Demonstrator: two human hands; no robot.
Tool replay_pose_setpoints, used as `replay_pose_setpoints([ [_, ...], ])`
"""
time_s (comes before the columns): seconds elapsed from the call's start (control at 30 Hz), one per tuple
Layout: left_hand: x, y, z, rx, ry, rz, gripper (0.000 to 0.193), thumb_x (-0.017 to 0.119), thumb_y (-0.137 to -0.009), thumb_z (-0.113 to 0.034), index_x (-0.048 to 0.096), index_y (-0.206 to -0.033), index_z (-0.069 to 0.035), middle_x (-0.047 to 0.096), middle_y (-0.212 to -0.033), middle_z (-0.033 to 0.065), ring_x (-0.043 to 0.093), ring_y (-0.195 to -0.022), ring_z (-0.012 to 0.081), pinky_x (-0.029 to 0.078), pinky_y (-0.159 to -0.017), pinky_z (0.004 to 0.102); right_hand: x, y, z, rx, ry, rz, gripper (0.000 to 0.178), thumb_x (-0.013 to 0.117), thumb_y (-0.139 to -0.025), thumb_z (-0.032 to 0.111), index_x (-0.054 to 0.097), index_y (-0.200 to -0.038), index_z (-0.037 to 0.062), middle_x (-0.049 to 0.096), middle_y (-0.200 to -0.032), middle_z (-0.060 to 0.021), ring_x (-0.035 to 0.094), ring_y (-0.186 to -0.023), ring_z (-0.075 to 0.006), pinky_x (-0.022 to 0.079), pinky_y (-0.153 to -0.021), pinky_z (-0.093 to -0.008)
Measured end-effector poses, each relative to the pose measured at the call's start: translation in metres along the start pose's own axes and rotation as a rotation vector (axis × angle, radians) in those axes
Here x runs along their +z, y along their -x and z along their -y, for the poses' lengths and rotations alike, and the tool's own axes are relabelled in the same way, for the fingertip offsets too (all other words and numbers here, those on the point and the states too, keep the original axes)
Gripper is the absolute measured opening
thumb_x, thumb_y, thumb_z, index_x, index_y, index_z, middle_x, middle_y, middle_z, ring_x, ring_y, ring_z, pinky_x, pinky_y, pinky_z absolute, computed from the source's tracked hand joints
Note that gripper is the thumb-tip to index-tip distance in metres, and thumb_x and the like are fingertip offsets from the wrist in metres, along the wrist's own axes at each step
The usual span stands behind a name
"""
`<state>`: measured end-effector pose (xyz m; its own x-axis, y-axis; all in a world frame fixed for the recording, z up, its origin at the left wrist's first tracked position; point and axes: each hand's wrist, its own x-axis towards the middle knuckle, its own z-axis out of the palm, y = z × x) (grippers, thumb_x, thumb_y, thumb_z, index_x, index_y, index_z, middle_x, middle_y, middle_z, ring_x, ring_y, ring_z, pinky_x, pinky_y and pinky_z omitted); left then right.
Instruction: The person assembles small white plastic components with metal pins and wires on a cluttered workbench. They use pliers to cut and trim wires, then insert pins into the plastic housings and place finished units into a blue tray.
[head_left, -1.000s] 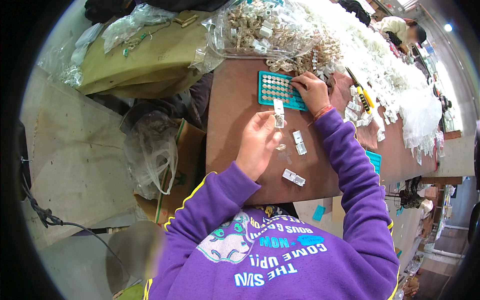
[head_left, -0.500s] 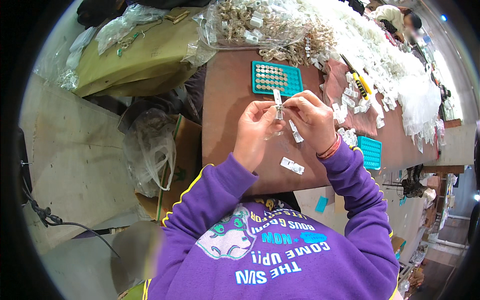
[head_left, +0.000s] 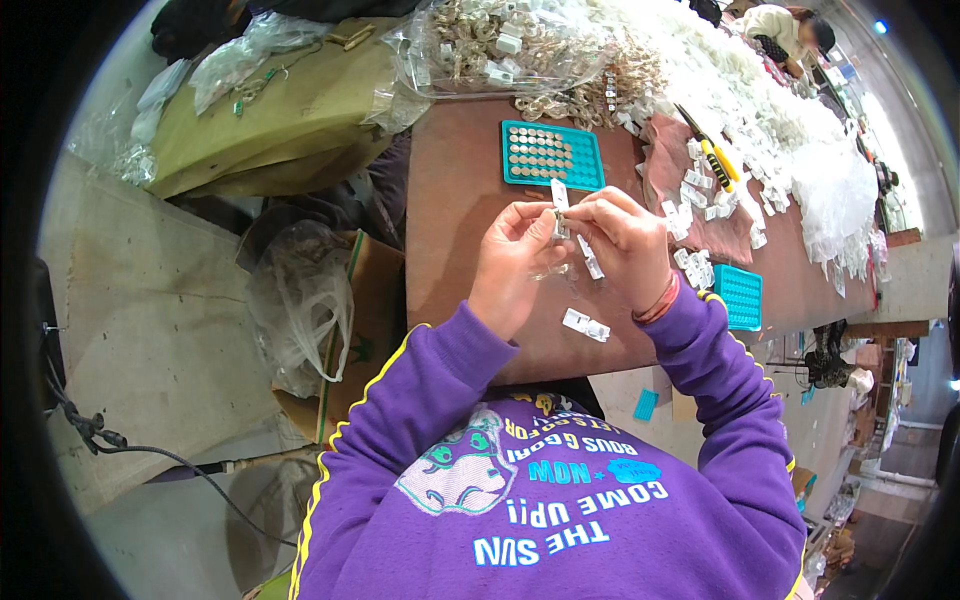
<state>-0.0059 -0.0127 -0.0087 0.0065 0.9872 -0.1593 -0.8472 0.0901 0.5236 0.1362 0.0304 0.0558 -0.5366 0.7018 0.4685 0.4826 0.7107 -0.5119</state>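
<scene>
Over the brown table [head_left: 460, 300], both my hands meet around a small white plastic case [head_left: 559, 193] with a clear strand hanging from it. My left hand [head_left: 508, 265] pinches its lower part between thumb and fingers. From the other side, my right hand [head_left: 628, 245] has its fingertips closed at the case; fingers hide the exact contact and any small part there. Just beyond is a teal tray [head_left: 586, 158] partly filled with rows of round silver button cells [head_left: 538, 150]. Below my hands lie a loose white case [head_left: 586, 325] and another white piece [head_left: 590, 258].
Yellow-and-black handled pliers [head_left: 722, 168] rest on a pink cloth [head_left: 668, 165] among white cases. A second teal tray [head_left: 738, 298] is by my right forearm. White strands [head_left: 740, 100] are heaped far right, near another person [head_left: 785, 35]. A clear bag [head_left: 300, 300] hangs left.
Both hands stay together on the white case with only tiny finger shifts, and the case's top tilts slightly to the right. The whole view has shifted a little.
</scene>
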Motion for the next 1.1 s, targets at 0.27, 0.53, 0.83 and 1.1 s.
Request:
replay_pose_setpoints([
  [0.27,-0.005,-0.001,0.002,0.028,0.045,0.029,0.015,0.063,-0.095,-0.014,0.057,-0.105,-0.003,0.064,-0.100,0.0062,0.066,-0.080,0.0132,0.057,-0.071,0.0241,0.017,0.013,-0.002,-0.201,0.095,-0.121,0.034,0.069,-0.074,0.005,0.069,-0.107,0.0048,0.070,-0.095,-0.0133,0.068,-0.082,-0.0309,0.055,-0.073,-0.0380],
  [0.53,0.001,0.001,-0.002,-0.037,0.084,0.070,0.020,0.063,-0.096,-0.014,0.057,-0.110,-0.002,0.064,-0.100,0.0070,0.066,-0.085,0.0136,0.057,-0.072,0.0246,0.007,0.011,-0.002,-0.156,0.061,-0.124,0.031,0.070,-0.080,0.012,0.067,-0.109,0.0023,0.070,-0.095,-0.0100,0.067,-0.081,-0.0218,0.053,-0.070,-0.0317],
  [0.83,-0.005,-0.002,-0.004,-0.172,0.113,0.231,0.027,0.057,-0.099,-0.016,0.055,-0.123,-0.003,0.064,-0.103,0.0030,0.062,-0.088,0.0102,0.053,-0.076,0.0242,0.006,-0.002,-0.001,0.098,-0.022,-0.114,0.018,0.072,-0.078,0.002,0.067,-0.094,-0.0025,0.066,-0.084,-0.0112,0.066,-0.070,-0.0190,0.053,-0.060,-0.0288],
  [1.1,-0.007,0.000,0.002,-0.181,0.292,0.217,0.026,0.052,-0.101,-0.021,0.058,-0.121,-0.006,0.063,-0.109,0.0017,0.060,-0.095,0.0116,0.050,-0.085,0.0298,0.011,0.006,0.000,-0.318,0.101,-0.057,0.040,0.076,-0.075,0.007,0.065,-0.113,-0.0007,0.064,-0.102,-0.0135,0.066,-0.089,-0.0288,0.056,-0.075,-0.0356],
])
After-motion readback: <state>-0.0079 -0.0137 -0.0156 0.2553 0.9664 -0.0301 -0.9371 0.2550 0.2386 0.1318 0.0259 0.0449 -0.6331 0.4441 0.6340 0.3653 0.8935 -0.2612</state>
